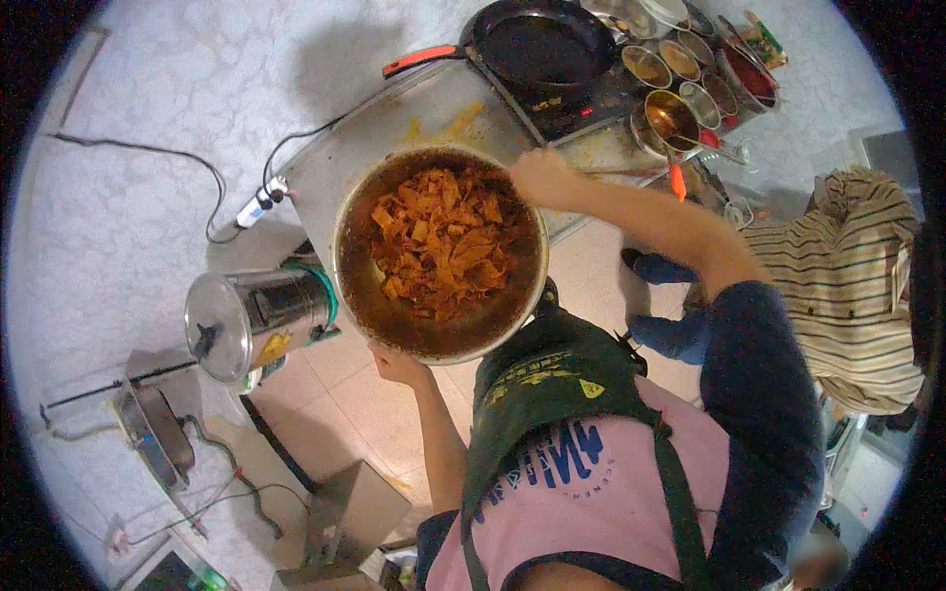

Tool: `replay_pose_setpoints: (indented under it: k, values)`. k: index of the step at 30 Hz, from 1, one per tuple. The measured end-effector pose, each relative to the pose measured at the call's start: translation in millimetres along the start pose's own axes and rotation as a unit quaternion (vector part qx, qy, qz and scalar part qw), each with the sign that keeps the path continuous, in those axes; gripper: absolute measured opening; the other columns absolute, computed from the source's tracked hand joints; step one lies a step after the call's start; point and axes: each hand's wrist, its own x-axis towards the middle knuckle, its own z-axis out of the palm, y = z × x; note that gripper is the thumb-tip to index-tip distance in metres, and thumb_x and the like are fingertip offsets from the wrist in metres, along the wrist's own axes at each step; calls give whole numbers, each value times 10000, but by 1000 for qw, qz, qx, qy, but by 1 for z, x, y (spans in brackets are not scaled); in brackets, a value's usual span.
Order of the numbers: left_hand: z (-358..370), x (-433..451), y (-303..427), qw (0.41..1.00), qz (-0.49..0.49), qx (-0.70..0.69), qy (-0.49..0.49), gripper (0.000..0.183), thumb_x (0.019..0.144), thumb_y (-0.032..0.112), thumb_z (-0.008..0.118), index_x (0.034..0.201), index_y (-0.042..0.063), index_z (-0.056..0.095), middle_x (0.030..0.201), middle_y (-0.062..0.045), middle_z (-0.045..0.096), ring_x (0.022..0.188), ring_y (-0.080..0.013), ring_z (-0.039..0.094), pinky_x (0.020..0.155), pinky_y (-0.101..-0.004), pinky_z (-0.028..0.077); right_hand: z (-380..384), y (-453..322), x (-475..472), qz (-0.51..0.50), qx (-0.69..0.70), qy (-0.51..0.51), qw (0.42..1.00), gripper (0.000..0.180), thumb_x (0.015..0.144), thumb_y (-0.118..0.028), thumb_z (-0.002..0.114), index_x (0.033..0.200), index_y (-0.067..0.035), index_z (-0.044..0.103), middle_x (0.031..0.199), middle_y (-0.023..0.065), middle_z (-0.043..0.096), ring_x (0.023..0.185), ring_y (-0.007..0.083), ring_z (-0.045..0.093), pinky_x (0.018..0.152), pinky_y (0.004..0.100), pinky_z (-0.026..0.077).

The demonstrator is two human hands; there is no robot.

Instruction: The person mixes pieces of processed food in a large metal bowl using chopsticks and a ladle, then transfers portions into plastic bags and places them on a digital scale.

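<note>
A large round metal basin (443, 332) is held up in front of my apron, its mouth facing me. Chunky, reddish-brown sauced food (443, 244) fills much of its bottom. My right hand (543, 179) grips the rim at the upper right. On the lower left side, my left hand (397, 363) holds the rim; its fingers are partly hidden behind the basin. Behind the basin is a metal worktop (414, 103) with yellowish smears on it.
At the back, a black frying pan (543, 44) rests on an induction cooker (584, 111). Beside it are several seasoning containers (680, 59) and a small saucepan (669, 122). A lidded steel bucket (255, 321) stands left, near a power strip (262, 203). Another person (842, 288) in stripes is on the right.
</note>
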Motion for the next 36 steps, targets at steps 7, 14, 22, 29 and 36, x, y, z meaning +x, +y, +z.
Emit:
replay_pose_setpoints:
  k: [7, 14, 22, 29, 36]
  values:
    - [9, 24, 20, 999, -10, -38, 1, 393, 937, 272, 362, 936, -65, 566, 942, -113, 599, 784, -179, 580, 653, -289, 496, 49, -72, -56, -123, 153, -135, 971, 202, 745, -170, 537, 789, 4, 630, 750, 186, 617, 744, 331, 616, 652, 424, 494]
    - [36, 36, 90, 974, 160, 86, -137, 309, 924, 194, 429, 788, -44, 571, 723, -1, 536, 612, -64, 435, 534, -222, 386, 76, -9, -13, -73, 205, -88, 972, 234, 776, -213, 502, 784, -21, 636, 694, 158, 614, 681, 327, 617, 617, 422, 509]
    - [69, 34, 112, 947, 196, 132, -219, 259, 893, 158, 505, 770, -59, 574, 643, 60, 468, 579, -24, 347, 507, -172, 289, 24, -9, -22, -129, 217, -22, 967, 268, 724, -262, 572, 770, -3, 622, 691, 176, 609, 654, 320, 617, 551, 424, 504]
    - [80, 21, 105, 973, 152, 66, -162, 295, 903, 186, 486, 810, -67, 604, 713, -2, 577, 633, -50, 478, 575, -191, 398, 116, -23, -98, -6, 221, -283, 933, 251, 769, -192, 496, 942, -62, 624, 827, 202, 603, 769, 358, 603, 642, 458, 488]
    - [81, -21, 103, 962, 186, 176, -95, 314, 918, 186, 451, 774, -77, 544, 695, -21, 538, 626, -81, 431, 578, -215, 390, 92, -60, -112, -255, 400, -158, 866, 403, 893, -313, 387, 812, 32, 580, 665, 187, 584, 667, 353, 579, 595, 446, 436]
